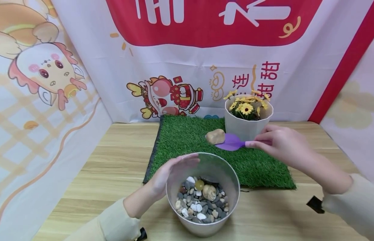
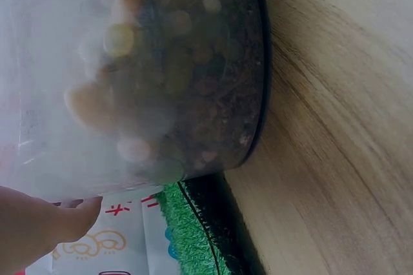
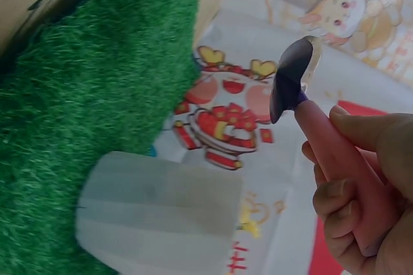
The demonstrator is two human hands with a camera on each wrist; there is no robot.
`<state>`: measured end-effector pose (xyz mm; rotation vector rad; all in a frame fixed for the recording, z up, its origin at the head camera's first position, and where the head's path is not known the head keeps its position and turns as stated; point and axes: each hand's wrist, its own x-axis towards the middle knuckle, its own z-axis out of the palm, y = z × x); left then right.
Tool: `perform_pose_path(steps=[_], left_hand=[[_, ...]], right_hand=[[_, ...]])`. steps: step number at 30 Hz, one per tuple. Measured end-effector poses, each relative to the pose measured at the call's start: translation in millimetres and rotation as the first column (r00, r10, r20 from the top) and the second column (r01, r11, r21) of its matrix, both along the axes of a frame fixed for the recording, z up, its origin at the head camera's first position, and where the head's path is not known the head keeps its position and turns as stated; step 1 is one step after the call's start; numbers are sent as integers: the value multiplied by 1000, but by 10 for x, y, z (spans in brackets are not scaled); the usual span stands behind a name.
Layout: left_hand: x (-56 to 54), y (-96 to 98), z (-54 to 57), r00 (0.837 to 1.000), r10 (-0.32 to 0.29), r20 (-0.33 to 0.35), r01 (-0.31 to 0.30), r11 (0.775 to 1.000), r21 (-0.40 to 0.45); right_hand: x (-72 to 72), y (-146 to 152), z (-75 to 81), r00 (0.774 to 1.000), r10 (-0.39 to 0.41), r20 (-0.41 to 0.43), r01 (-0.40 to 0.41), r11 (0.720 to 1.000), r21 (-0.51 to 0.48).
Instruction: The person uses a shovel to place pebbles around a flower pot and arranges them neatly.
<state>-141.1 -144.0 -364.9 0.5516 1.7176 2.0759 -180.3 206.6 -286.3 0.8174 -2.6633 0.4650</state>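
Observation:
My right hand [image 1: 282,142] grips the pink handle [image 3: 339,159] of a small trowel with a purple blade [image 1: 230,143]. A tan stone [image 1: 215,136] lies at the tip of that blade, above the green turf mat [image 1: 187,134]. Against the left side of a translucent bucket [image 1: 202,229] rests my left hand [image 1: 164,174], its fingers straight along the rim. Inside the bucket lie grey and white pebbles [image 1: 199,207], a yellow ball [image 1: 199,185] and a larger beige stone [image 1: 209,192]. The left wrist view shows the bucket's side wall [image 2: 45,94] close up.
A white pot [image 1: 245,129] with yellow flowers [image 1: 245,108] stands on the mat, just behind the trowel. Wooden tabletop [image 1: 108,167] surrounds the mat and bucket. Printed cloth [image 1: 202,60] hangs along the back and both sides.

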Motion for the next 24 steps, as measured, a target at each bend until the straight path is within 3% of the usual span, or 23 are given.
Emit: perform_pose_path(steps=[13,24], left_hand=[[-3,4,-5,1000,6,-1,-6,1000,-6],[-2,1,-4,1000,9,-8,-9,1000,-22]], right_hand=[[-332,-34,-504,997,-14,77,15,1000,-24],[-577,-157,-757,981,-84,176,83,996,10]])
